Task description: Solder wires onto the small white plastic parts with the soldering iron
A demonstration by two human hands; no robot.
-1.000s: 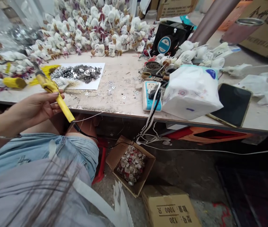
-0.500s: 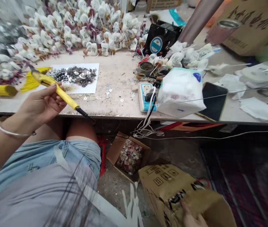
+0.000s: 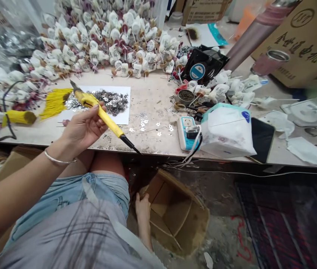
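My left hand (image 3: 87, 129) is closed around the yellow handle of a soldering iron (image 3: 110, 121), above the table's front edge. The iron's dark tip points to the upper left and its black cord end to the lower right. Behind it, small metal pieces (image 3: 113, 102) lie heaped on a white sheet (image 3: 123, 117). Below the table, my right hand (image 3: 143, 207) grips the left rim of a brown cardboard box (image 3: 172, 209). The box is tilted, its open side toward me, and bare cardboard shows inside.
White motor-like parts (image 3: 110, 48) are piled along the back. Yellow wires (image 3: 54, 102) lie left of the sheet. A power strip (image 3: 186, 130), a tissue pack (image 3: 225, 129) and a phone (image 3: 261, 138) line the right front. A black fan (image 3: 203, 67) stands behind them.
My right hand has moved left from the lower right, bringing the cardboard box under the table edge, where a box full of small parts showed before. My left hand still holds the iron.
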